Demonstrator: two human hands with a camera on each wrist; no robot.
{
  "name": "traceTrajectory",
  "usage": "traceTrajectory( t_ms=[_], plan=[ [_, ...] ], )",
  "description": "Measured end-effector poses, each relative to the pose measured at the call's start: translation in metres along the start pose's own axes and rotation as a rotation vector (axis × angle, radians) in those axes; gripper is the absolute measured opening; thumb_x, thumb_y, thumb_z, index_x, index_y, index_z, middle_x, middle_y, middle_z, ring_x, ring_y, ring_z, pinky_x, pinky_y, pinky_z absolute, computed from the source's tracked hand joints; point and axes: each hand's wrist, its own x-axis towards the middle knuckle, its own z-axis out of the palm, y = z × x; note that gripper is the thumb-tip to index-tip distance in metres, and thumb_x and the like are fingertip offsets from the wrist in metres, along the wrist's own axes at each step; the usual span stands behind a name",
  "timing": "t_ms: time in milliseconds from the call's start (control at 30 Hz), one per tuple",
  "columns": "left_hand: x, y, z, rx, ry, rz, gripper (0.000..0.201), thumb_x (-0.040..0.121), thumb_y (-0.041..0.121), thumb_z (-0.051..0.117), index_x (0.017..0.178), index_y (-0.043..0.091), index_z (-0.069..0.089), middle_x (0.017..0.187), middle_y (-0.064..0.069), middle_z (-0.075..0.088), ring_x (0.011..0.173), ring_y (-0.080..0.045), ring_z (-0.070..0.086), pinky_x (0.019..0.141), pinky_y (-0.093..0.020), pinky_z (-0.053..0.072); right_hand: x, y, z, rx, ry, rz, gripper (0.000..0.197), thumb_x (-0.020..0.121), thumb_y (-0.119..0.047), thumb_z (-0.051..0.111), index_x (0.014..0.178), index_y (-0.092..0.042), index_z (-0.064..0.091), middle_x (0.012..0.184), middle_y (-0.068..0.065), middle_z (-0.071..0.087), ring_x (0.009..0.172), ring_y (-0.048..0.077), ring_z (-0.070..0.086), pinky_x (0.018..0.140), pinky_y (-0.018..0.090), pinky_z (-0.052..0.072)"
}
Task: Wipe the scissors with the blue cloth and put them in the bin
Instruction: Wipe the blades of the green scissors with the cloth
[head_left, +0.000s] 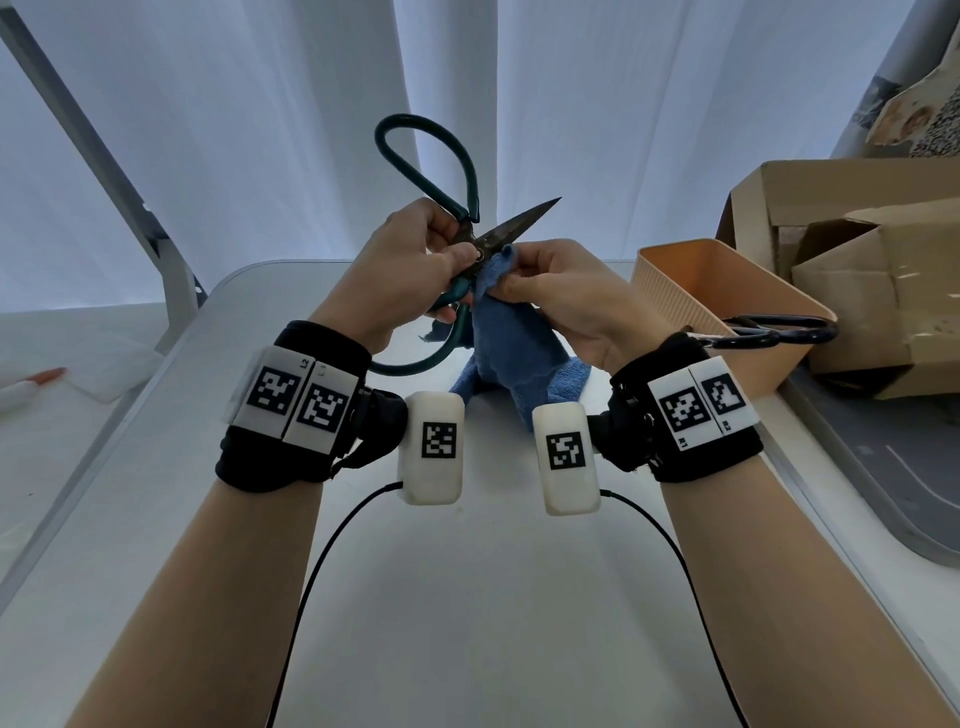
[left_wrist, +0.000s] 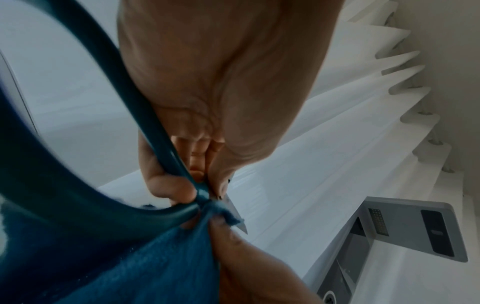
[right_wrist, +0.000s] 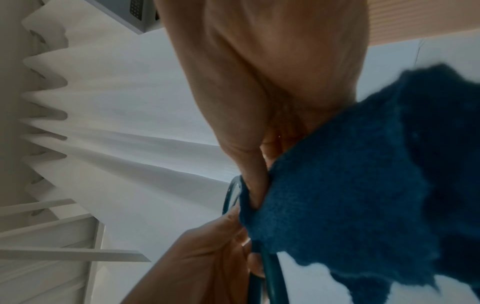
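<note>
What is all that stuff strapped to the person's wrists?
Both forearms are bare. Each wrist wears a black fabric band: the left wrist band and the right wrist band. Each band carries two white plates printed with black-and-white square code markers. A rounded white box with its own marker hangs inside each wrist, the left box and the right box, each trailing a thin black cable.

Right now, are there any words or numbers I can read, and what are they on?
"L2": on the white tag on the left wrist band.
"R1", "R2": on the white tag on the right wrist band.
The black-and-white square codes carry no words.
Nothing readable on the scissors, cloth or bin.
</note>
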Motion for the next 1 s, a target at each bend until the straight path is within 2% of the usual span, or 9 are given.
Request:
traceTrajectory(
  t_ms=[167,267,400,500,667,767,867,933,1000],
  plan=[
    [0.0003,0.0013,-0.0030,-0.026,-0.004,-0.016,0.014,0.099,0.013,0.058,0.110,0.006,0.056,0.098,-0.012,0.059,0.070,-0.014,0.060,0.050,-0.021,0.051,0.0014,-0.0011,0.0021,-0.020,0.063,0.008,0.023,0.090,-0.021,0.072,0.084,0.000,0.067,0.088,0.017,0.071,0.079,0.024,0.069,0.080,0.040,0.059],
    [0.0010,-0.0003,-0.0020,-0.001,0.001,-0.014,0.014,0.098,0.014,0.060,0.109,0.007,0.056,0.102,-0.012,0.058,0.072,-0.014,0.060,0.049,-0.022,0.051,0.0012,-0.0021,0.0029,-0.065,0.035,0.008,0.018,0.094,-0.011,0.064,0.105,0.003,0.071,0.105,0.020,0.073,0.095,0.032,0.071,0.091,0.042,0.056],
    [0.0005,-0.0012,0.0029,0.016,0.003,-0.007,0.013,0.098,0.014,0.061,0.108,0.009,0.055,0.104,-0.010,0.058,0.074,-0.015,0.062,0.048,-0.023,0.052,0.0008,-0.0016,0.0018,-0.082,0.002,0.009,0.019,0.096,-0.002,0.056,0.100,-0.010,0.073,0.108,0.014,0.074,0.108,0.031,0.068,0.100,0.045,0.053],
    [0.0002,-0.0005,0.0030,0.033,0.012,0.011,0.012,0.098,0.014,0.060,0.108,0.011,0.055,0.104,-0.008,0.058,0.075,-0.016,0.062,0.048,-0.022,0.053,0.0004,-0.0004,0.0024,-0.065,0.003,0.011,0.013,0.096,-0.006,0.060,0.103,-0.005,0.071,0.107,0.015,0.073,0.101,0.028,0.070,0.098,0.043,0.054],
    [0.0000,0.0007,-0.0019,0.004,-0.002,-0.004,0.009,0.099,0.014,0.059,0.107,0.010,0.055,0.104,-0.011,0.058,0.072,-0.014,0.060,0.049,-0.022,0.052,0.0015,0.0005,0.0027,-0.035,0.058,0.014,0.037,0.092,-0.017,0.069,0.109,0.014,0.061,0.098,0.023,0.069,0.086,0.021,0.064,0.089,0.041,0.055],
    [-0.0010,0.0007,-0.0015,0.027,-0.007,0.009,0.008,0.098,0.013,0.060,0.104,0.012,0.055,0.101,-0.008,0.057,0.070,-0.012,0.060,0.048,-0.022,0.052,0.0025,-0.0002,0.0010,-0.064,0.054,0.019,0.018,0.094,-0.007,0.062,0.107,0.002,0.071,0.108,0.019,0.073,0.093,0.020,0.067,0.091,0.039,0.055],
    [-0.0008,-0.0008,-0.0003,0.039,-0.004,0.006,0.010,0.098,0.012,0.060,0.106,0.010,0.055,0.101,-0.007,0.057,0.067,-0.011,0.061,0.048,-0.022,0.052,0.0014,-0.0006,-0.0003,-0.072,0.014,0.022,0.019,0.096,-0.003,0.058,0.105,-0.009,0.074,0.108,0.013,0.074,0.094,0.017,0.068,0.085,0.030,0.057],
    [-0.0004,-0.0009,-0.0007,0.028,0.000,0.003,0.009,0.098,0.013,0.059,0.106,0.011,0.055,0.103,-0.009,0.058,0.068,-0.012,0.061,0.048,-0.021,0.051,0.0004,-0.0003,0.0011,-0.054,0.020,0.017,0.015,0.095,-0.006,0.062,0.106,-0.002,0.071,0.109,0.017,0.073,0.093,0.019,0.069,0.084,0.032,0.057],
    [0.0000,-0.0003,-0.0020,0.008,-0.003,-0.006,0.009,0.099,0.013,0.059,0.107,0.010,0.056,0.105,-0.011,0.058,0.071,-0.014,0.061,0.048,-0.021,0.051,0.0004,0.0002,0.0028,-0.031,0.048,0.009,0.026,0.092,-0.012,0.069,0.108,0.008,0.067,0.108,0.023,0.071,0.088,0.021,0.069,0.085,0.035,0.058]
  ],
)
